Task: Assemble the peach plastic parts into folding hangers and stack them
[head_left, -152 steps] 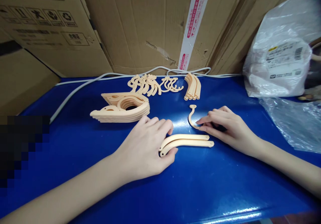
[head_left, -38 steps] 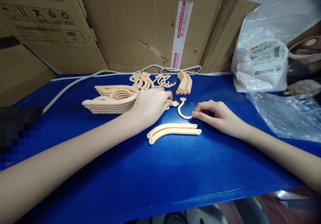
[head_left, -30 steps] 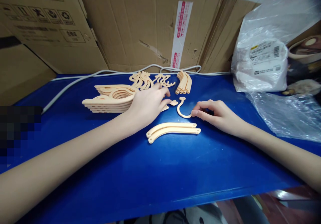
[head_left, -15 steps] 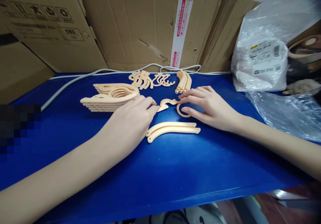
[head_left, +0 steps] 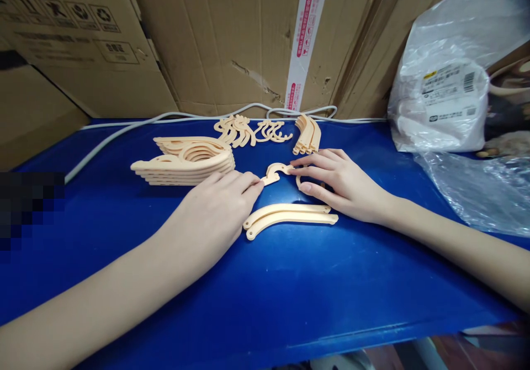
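My left hand (head_left: 219, 204) lies palm down, its thumb and fingers closed on the left end of a small beige plastic hanger centre piece (head_left: 276, 171). The covered end of that piece is hidden. At its right end, the fingertips of my right hand (head_left: 342, 185) touch it, with the thumb apart and the fingers stretched out. A curved beige hook (head_left: 298, 181) shows partly under my right hand. Two long curved hanger arms (head_left: 290, 218) lie side by side in front of both hands, the left ends close to my left hand.
A stack of beige folded hangers (head_left: 182, 174) stands on the left. Behind lie several hook pieces (head_left: 236, 130), thin hooks (head_left: 271, 131) and curved arms (head_left: 307, 134). A white cable (head_left: 165, 116) runs along cardboard boxes (head_left: 232, 38). Plastic bags (head_left: 439, 99) sit at right on the blue table (head_left: 331, 292).
The view has shifted slightly. My right thumb and fingers now cover more of the curved hook. My left hand stays on the hanger piece.
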`<control>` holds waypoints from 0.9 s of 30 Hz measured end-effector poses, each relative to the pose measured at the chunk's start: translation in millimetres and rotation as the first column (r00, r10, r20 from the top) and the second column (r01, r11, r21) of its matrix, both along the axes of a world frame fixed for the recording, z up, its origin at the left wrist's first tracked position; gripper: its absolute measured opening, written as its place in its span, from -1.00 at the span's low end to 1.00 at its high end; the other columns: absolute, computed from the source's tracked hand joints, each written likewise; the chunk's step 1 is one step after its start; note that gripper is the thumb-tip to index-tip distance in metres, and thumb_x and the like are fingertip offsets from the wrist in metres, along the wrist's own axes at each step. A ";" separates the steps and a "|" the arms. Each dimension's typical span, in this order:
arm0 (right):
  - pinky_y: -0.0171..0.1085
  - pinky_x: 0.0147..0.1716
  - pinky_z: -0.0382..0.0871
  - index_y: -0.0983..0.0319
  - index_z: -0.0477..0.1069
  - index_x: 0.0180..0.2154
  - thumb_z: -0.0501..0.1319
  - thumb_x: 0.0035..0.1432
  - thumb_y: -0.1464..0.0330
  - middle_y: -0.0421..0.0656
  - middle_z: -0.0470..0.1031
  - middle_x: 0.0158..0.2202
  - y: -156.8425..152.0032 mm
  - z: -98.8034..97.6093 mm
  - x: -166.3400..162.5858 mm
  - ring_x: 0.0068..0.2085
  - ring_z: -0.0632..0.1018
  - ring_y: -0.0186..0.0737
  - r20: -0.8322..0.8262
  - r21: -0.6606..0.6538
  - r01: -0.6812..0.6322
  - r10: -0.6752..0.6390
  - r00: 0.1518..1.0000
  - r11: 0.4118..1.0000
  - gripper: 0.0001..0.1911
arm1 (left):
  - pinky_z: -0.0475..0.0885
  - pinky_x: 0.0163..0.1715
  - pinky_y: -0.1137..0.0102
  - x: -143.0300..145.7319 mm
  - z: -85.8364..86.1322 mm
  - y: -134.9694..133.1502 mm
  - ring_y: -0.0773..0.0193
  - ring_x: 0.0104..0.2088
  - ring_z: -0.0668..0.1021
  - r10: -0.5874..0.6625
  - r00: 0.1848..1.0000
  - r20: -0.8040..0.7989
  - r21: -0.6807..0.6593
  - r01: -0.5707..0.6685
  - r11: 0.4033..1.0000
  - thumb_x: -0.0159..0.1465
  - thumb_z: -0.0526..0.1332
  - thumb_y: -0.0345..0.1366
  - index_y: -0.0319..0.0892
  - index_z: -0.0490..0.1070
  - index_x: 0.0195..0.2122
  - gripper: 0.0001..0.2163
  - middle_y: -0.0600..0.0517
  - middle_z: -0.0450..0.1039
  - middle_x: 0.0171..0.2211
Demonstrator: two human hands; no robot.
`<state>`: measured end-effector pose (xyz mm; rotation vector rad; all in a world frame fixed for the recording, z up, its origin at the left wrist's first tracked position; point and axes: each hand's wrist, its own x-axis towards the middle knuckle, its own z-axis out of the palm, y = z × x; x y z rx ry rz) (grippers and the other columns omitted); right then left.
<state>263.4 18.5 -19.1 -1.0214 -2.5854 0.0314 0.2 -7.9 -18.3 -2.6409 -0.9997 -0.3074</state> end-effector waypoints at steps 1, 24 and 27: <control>0.01 0.13 0.17 0.16 0.48 0.12 0.03 0.44 0.22 -0.06 0.51 0.15 -0.2 -0.7 0.5 0.15 0.46 -0.04 0.000 0.003 -0.001 0.001 1.000 1.000 -0.62 | 0.49 -0.08 0.15 -0.2 0.1 -0.2 -0.01 -0.07 0.60 0.011 1.000 -0.009 -0.001 -0.011 1.000 0.29 -0.03 -0.57 -0.36 0.49 0.08 -0.57 -0.20 0.57 -0.01; 0.05 0.13 0.17 0.18 0.50 0.09 0.02 0.43 0.20 -0.05 0.51 0.15 0.3 -5.9 2.7 0.15 0.44 0.01 0.005 0.034 0.021 -0.021 1.000 0.999 -0.61 | 0.41 0.02 0.16 1.9 -3.2 7.5 -0.02 0.06 0.55 0.000 0.992 -0.123 0.031 0.004 0.999 0.30 -0.01 -0.57 -0.41 0.39 0.20 -0.54 -0.23 0.50 0.12; 0.04 0.14 0.17 0.17 0.49 0.10 0.01 0.44 0.19 -0.05 0.50 0.15 1.2 -7.2 3.0 0.15 0.44 0.00 0.003 0.035 0.027 -0.027 1.000 0.999 -0.60 | 0.36 0.11 0.16 2.5 -5.4 8.9 0.00 0.10 0.52 0.024 0.994 -0.104 -0.002 -0.025 1.000 0.30 -0.01 -0.56 -0.36 0.39 0.21 -0.53 -0.20 0.49 0.14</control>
